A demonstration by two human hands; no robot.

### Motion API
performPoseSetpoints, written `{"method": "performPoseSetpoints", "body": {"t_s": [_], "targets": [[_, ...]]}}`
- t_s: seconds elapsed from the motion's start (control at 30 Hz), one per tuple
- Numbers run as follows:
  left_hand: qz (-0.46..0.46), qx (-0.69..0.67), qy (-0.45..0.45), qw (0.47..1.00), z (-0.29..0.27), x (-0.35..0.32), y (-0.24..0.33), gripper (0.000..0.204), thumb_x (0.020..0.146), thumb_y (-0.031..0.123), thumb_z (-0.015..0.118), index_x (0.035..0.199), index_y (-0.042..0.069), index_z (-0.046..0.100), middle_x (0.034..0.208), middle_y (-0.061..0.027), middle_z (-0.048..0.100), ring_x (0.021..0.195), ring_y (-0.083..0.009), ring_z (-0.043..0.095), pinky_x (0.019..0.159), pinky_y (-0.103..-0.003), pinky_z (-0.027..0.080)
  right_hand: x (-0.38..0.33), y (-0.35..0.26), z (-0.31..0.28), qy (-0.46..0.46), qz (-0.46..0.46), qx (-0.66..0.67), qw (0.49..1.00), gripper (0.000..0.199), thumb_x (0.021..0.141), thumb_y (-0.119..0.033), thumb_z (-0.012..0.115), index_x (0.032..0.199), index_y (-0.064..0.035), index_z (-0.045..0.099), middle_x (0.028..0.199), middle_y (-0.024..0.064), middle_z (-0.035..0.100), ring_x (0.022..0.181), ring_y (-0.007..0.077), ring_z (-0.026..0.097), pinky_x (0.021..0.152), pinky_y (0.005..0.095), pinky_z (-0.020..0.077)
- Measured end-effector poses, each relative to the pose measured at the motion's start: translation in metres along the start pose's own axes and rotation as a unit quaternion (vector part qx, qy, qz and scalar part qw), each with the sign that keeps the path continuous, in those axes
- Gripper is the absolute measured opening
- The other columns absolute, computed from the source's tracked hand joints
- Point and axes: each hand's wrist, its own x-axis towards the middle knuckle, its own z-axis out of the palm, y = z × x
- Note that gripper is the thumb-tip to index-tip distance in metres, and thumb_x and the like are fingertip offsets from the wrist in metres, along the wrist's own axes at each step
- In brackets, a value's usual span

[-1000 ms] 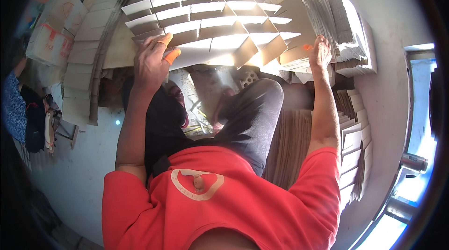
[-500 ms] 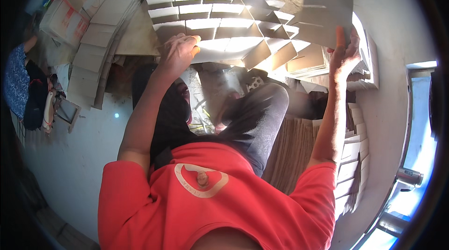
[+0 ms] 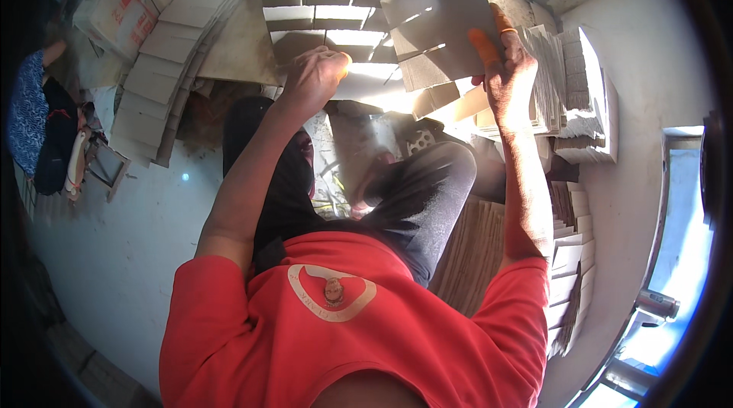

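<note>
My right hand (image 3: pixel 510 79), with orange finger covers on it, grips the right edge of a grey cardboard sheet (image 3: pixel 435 14) that has several slits cut in it. The sheet is tilted and hangs over the right part of a grid of cardboard partitions (image 3: pixel 324 14). Strips of that grid stand on edge in rows, lit by strong sunlight. My left hand (image 3: pixel 314 79) is closed at the grid's near left corner, pinching the nearest strip, with an orange cover on a finger. Its fingertips are partly hidden. Where the sheet meets the grid is too bright to make out.
Slotted cardboard pieces (image 3: pixel 164 53) lie overlapped at the left beside a printed carton (image 3: pixel 118 14). Upright cardboard stacks (image 3: pixel 546 76) stand at the right, with more sheets (image 3: pixel 466 247) by my right leg. Another person's patterned blue clothing (image 3: pixel 27 114) shows at far left.
My right hand has brought the slotted sheet leftward, from beside the grid to over its right part. My left hand stays closed at the near strip, slightly farther right in view.
</note>
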Motion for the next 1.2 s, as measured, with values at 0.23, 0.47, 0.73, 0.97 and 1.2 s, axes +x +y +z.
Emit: {"method": "performPoseSetpoints", "body": {"t_s": [0.23,0.47,0.73,0.97,1.2], "targets": [[-0.011,-0.008,-0.006,1.000,-0.001,0.001,-0.002,0.010,0.071,0.005,0.065,0.079,0.002,0.060,0.072,-0.0108,0.060,0.073,-0.0278,0.059,0.066,-0.039,0.047,0.005,0.001,0.008,-0.021,0.027,-0.004,0.999,0.046,0.085,-0.003,0.062,0.129,-0.0017,0.049,0.077,0.0120,0.067,0.043,0.0094,0.054,0.040,0.0246,0.0444],[-0.017,-0.011,0.013,1.000,0.002,0.004,-0.004,0.007,0.072,0.005,0.064,0.077,0.002,0.060,0.072,-0.0118,0.059,0.073,-0.0287,0.059,0.066,-0.040,0.046,0.014,0.005,0.022,-0.110,0.071,-0.004,0.991,0.045,0.086,-0.007,0.062,0.129,-0.0026,0.051,0.070,0.0083,0.064,0.041,0.0070,0.049,0.040,0.0229,0.0412],[-0.042,-0.039,-0.003,0.998,0.003,0.007,-0.005,0.011,0.072,0.005,0.065,0.082,0.003,0.061,0.073,-0.0126,0.058,0.074,-0.0306,0.058,0.066,-0.040,0.046,0.011,0.020,0.051,-0.195,0.026,-0.059,0.979,0.040,0.089,-0.009,0.059,0.126,0.0012,0.049,0.074,0.0105,0.064,0.041,0.0096,0.049,0.041,0.0255,0.0430],[-0.041,-0.042,0.001,0.998,0.007,0.009,-0.013,0.012,0.071,0.005,0.066,0.082,0.003,0.061,0.074,-0.0120,0.060,0.076,-0.0305,0.059,0.068,-0.041,0.047,0.012,0.023,0.058,-0.279,0.025,-0.098,0.955,0.052,0.078,0.006,0.057,0.128,0.0031,0.041,0.081,0.0234,0.063,0.074,0.0339,0.065,0.060,0.0363,0.0508],[-0.051,-0.036,0.007,0.998,0.005,0.010,-0.013,0.010,0.072,0.006,0.065,0.081,0.003,0.061,0.075,-0.0126,0.060,0.076,-0.0315,0.059,0.068,-0.042,0.047,0.012,0.003,0.064,-0.357,-0.036,-0.202,0.911,0.019,0.081,0.004,0.053,0.099,0.0051,0.049,0.074,0.0233,0.060,0.059,0.0326,0.061,0.058,0.0411,0.0491]]}}
